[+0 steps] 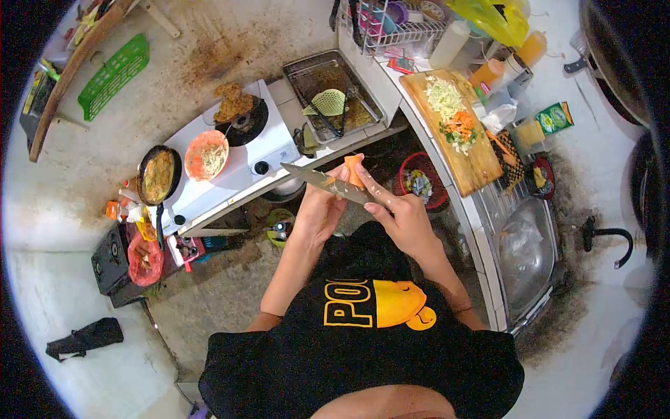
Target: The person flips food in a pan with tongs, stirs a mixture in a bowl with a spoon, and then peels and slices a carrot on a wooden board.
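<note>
- Carrot piece (354,170) sits above the floor, in front of the stove (230,157), pinched in our right hand (398,216) fingers.
- Our left hand (317,209) closes its fingers around the handle of the knife (326,183), blade touching the carrot.
- We judge the carrot light, stiff and a little slippery; best held by its thick end, away from the blade.
- Cutting board (457,129) with shredded vegetables rests on the surface nearby.

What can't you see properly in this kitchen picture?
- Head view: most of the small orange carrot piece is hidden by the right hand.
- The long steel kitchen knife has its handle hidden inside the left hand.
- The red basket under the counter holds things too small to tell.
- The dark round pan at top right is cut off by the lens edge.
</note>
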### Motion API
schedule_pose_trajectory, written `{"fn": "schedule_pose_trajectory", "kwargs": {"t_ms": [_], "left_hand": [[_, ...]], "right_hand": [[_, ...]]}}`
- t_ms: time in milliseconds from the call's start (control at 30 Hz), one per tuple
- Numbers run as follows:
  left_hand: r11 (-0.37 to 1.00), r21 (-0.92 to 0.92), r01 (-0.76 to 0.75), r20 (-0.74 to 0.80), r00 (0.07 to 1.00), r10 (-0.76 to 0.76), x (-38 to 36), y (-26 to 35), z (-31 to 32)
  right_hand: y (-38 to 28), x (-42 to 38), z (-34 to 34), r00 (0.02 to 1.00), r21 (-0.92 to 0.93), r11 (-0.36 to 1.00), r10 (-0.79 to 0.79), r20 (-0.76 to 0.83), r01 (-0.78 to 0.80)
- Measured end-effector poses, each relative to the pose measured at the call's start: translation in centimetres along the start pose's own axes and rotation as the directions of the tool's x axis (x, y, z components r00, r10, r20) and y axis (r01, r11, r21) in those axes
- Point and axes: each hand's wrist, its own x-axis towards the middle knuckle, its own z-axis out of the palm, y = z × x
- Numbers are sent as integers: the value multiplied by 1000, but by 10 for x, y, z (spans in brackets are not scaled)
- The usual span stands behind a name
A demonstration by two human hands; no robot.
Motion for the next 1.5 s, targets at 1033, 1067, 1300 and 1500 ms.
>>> {"fn": "schedule_pose_trajectory", "kwargs": {"t_ms": [1033,1067,1300,1500], "left_hand": [[985,127,-114,-71,990,124,-17,-24,-6],[984,137,-110,-58,991,119,-18,-25,-7],[993,109,-44,-13,999,45,-15,-33,8],[982,183,53,121,990,-76,-6,-49,19]], "right_hand": [[-6,-6,24,985,208,970,147,-89,-126],[-8,-7,23,979,212,961,194,-65,-176],[-5,-21,10,973,295,948,170,-154,-118],[-6,-43,-14,935,250,912,349,-57,-325]]}}
